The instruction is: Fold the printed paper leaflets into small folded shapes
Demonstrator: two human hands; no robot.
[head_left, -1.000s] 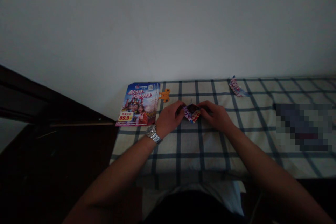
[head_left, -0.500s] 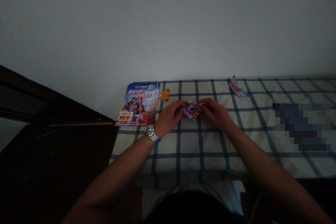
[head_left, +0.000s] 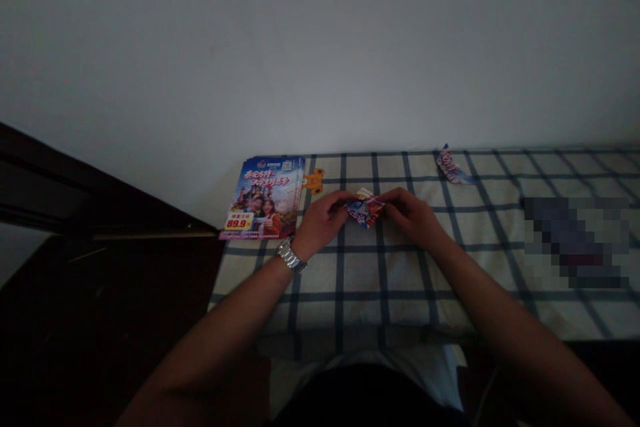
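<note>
A small folded paper flyer (head_left: 364,209), printed blue, white and red, is held between my two hands above the checked cloth. My left hand (head_left: 327,219), with a metal watch on its wrist, pinches the paper's left corner. On the opposite side my right hand (head_left: 407,213) grips the right corner between thumb and fingers. To the left lies a stack of printed flyers (head_left: 265,197), apart from my hands. Another folded paper piece (head_left: 453,168) with the same colours rests toward the back right.
The table is covered by a white cloth with dark checks (head_left: 360,273). An orange bear-shaped figure (head_left: 314,181) is beside the stack. A blurred-out dark object (head_left: 575,240) lies at the right. Behind rises a pale wall (head_left: 320,53).
The folded flyer has spread a little between my fingers, showing a pale flap at its top and more of its inner faces. Both hands stay in nearly the same place.
</note>
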